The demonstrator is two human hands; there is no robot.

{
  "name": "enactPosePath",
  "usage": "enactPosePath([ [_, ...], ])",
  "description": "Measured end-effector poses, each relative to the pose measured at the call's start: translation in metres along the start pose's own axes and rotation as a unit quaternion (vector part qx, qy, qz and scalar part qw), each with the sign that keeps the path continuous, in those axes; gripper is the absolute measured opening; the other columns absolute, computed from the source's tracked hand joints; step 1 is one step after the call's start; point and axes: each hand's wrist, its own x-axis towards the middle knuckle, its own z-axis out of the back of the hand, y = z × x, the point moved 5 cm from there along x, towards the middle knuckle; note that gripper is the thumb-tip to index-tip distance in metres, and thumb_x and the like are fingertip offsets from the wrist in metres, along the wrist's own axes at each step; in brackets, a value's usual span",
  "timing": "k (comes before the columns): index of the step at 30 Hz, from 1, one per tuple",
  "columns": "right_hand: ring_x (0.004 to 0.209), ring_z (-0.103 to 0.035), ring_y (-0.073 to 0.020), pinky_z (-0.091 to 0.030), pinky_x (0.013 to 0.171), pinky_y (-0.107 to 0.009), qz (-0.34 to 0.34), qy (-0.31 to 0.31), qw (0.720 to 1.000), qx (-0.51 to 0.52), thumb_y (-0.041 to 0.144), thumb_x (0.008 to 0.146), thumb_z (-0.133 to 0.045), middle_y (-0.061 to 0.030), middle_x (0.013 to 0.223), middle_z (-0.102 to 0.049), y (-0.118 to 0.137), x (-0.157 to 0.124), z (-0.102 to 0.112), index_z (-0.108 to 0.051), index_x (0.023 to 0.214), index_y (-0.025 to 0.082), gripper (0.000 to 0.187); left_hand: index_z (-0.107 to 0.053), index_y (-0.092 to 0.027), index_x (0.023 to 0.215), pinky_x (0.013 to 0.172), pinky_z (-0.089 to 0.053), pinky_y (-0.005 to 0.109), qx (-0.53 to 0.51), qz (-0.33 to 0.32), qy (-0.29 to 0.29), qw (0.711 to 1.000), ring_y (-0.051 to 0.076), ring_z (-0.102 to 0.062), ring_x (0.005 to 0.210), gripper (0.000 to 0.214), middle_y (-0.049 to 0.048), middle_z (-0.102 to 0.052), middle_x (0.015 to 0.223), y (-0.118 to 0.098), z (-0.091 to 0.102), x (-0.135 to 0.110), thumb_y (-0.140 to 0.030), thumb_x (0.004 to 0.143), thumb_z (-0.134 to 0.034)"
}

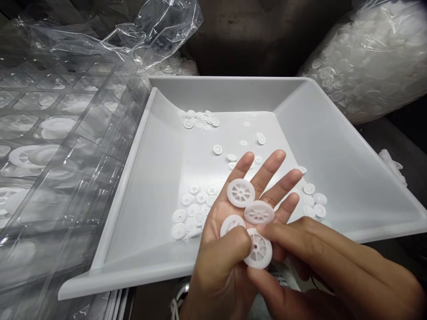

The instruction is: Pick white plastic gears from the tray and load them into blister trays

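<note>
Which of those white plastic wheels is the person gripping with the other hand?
The lowest wheel, pinched at its rim by the right hand; the other three wheels lie on the open palm of the left hand.

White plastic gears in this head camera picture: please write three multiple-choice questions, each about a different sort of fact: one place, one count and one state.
1. Where is the clear plastic blister sheet compared with the shallow white plastic tray?
A. Left of it
B. Inside it
C. Right of it

2. How many white plastic gears rest on the open left hand?
A. One
B. Three
C. Six

3. What is the right hand doing?
A. Pinching one gear
B. Lying flat in the tray
C. Gripping the tray's rim

Answers:
1. A, the sheet lies along the tray's left side.
2. B, three gears lie on the palm.
3. A, it pinches a fourth gear above the tray.
</note>
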Motion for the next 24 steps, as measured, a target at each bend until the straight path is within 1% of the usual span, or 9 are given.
enactPosePath([
  [3, 0.062, -0.065, -0.0103, -0.052, 0.053, -0.016, 0.008, 0.02, 0.999, 0.03, 0.026, 0.077, -0.07, 0.0024, 0.072, -0.067, -0.001, 0.003, -0.002, -0.059, 0.103, 0.022, 0.029, -0.042, -0.02, 0.132, 0.11, -0.039, 0.034, -0.014, 0.005, 0.013, 1.0, 0.024, -0.049, 0.127, 0.067, 0.0055, -0.052, 0.139, -0.001, 0.001, 0.0, 0.002, 0.069, -0.039],
  [5, 0.059, -0.062, -0.0073, -0.052, 0.055, -0.012, 0.027, 0.04, 0.998, 0.044, 0.025, 0.076, -0.071, 0.0027, 0.072, -0.065, -0.001, 0.006, -0.002, -0.059, 0.103, 0.02, 0.03, -0.042, -0.017, 0.132, 0.111, -0.037, 0.038, -0.031, 0.012, 0.012, 0.999, 0.026, -0.048, 0.127, 0.071, 0.0088, -0.052, 0.139, -0.002, 0.001, -0.002, 0.001, 0.064, -0.038],
  [7, 0.055, -0.06, -0.0054, -0.052, 0.055, -0.01, 0.046, 0.077, 0.995, 0.05, 0.027, 0.077, -0.071, 0.003, 0.071, -0.064, -0.002, 0.007, -0.002, -0.06, 0.103, 0.018, 0.029, -0.042, -0.014, 0.132, 0.112, -0.035, 0.04, -0.053, 0.019, 0.009, 0.998, 0.028, -0.048, 0.127, 0.069, 0.0113, -0.052, 0.139, -0.003, 0.0, -0.003, -0.003, 0.064, -0.036],
  [9, 0.053, -0.059, -0.0049, -0.051, 0.054, -0.009, 0.051, 0.102, 0.992, 0.048, 0.026, 0.078, -0.071, 0.0035, 0.069, -0.063, -0.004, 0.008, -0.002, -0.061, 0.103, 0.018, 0.028, -0.042, -0.014, 0.132, 0.112, -0.034, 0.041, -0.073, 0.025, 0.008, 0.997, 0.029, -0.048, 0.127, 0.066, 0.012, -0.052, 0.138, -0.003, 0.0, -0.004, -0.007, 0.067, -0.035],
  [13, 0.056, -0.061, -0.005, -0.051, 0.053, -0.008, 0.045, 0.105, 0.991, 0.064, 0.026, 0.08, -0.07, 0.0034, 0.07, -0.063, -0.007, 0.007, -0.001, -0.061, 0.106, 0.018, 0.029, -0.041, -0.015, 0.133, 0.111, -0.035, 0.041, -0.092, 0.03, 0.0, 0.995, 0.028, -0.048, 0.127, 0.057, 0.0118, -0.053, 0.138, -0.002, 0.0, -0.002, -0.015, 0.077, -0.032],
  [16, 0.061, -0.061, -0.0051, -0.051, 0.056, -0.007, 0.04, 0.094, 0.991, 0.091, 0.024, 0.081, -0.07, 0.0026, 0.072, -0.062, -0.007, 0.005, -0.004, -0.06, 0.109, 0.018, 0.03, -0.046, -0.017, 0.13, 0.109, -0.036, 0.04, -0.101, 0.032, -0.031, 0.994, 0.027, -0.052, 0.124, 0.047, 0.0107, -0.056, 0.135, -0.002, 0.004, 0.001, -0.028, 0.09, -0.025],
  [18, 0.065, -0.061, -0.0059, -0.052, 0.059, -0.009, 0.031, 0.077, 0.991, 0.104, 0.02, 0.082, -0.069, 0.0015, 0.075, -0.063, -0.008, 0.003, -0.006, -0.059, 0.111, 0.017, 0.031, -0.05, -0.02, 0.127, 0.107, -0.038, 0.04, -0.097, 0.031, -0.045, 0.994, 0.025, -0.054, 0.122, 0.046, 0.0092, -0.058, 0.133, -0.002, 0.005, 0.004, -0.034, 0.095, -0.021],
  [22, 0.069, -0.06, -0.0063, -0.052, 0.063, -0.01, 0.003, 0.065, 0.99, 0.129, 0.017, 0.081, -0.069, 0.0011, 0.081, -0.064, -0.01, 0.001, -0.008, -0.059, 0.111, 0.018, 0.031, -0.056, -0.028, 0.123, 0.107, -0.037, 0.04, -0.091, 0.028, -0.059, 0.994, 0.023, -0.055, 0.121, 0.045, 0.0046, -0.061, 0.13, -0.001, 0.004, 0.007, -0.036, 0.098, -0.02],
  [24, 0.071, -0.06, -0.0064, -0.052, 0.064, -0.011, -0.002, 0.063, 0.989, 0.136, 0.016, 0.08, -0.07, 0.0008, 0.083, -0.063, -0.01, 0.001, -0.008, -0.059, 0.11, 0.017, 0.032, -0.057, -0.029, 0.123, 0.109, -0.036, 0.041, -0.095, 0.033, -0.067, 0.993, 0.023, -0.055, 0.121, 0.044, 0.0031, -0.061, 0.13, -0.001, 0.004, 0.007, -0.034, 0.099, -0.021],
])
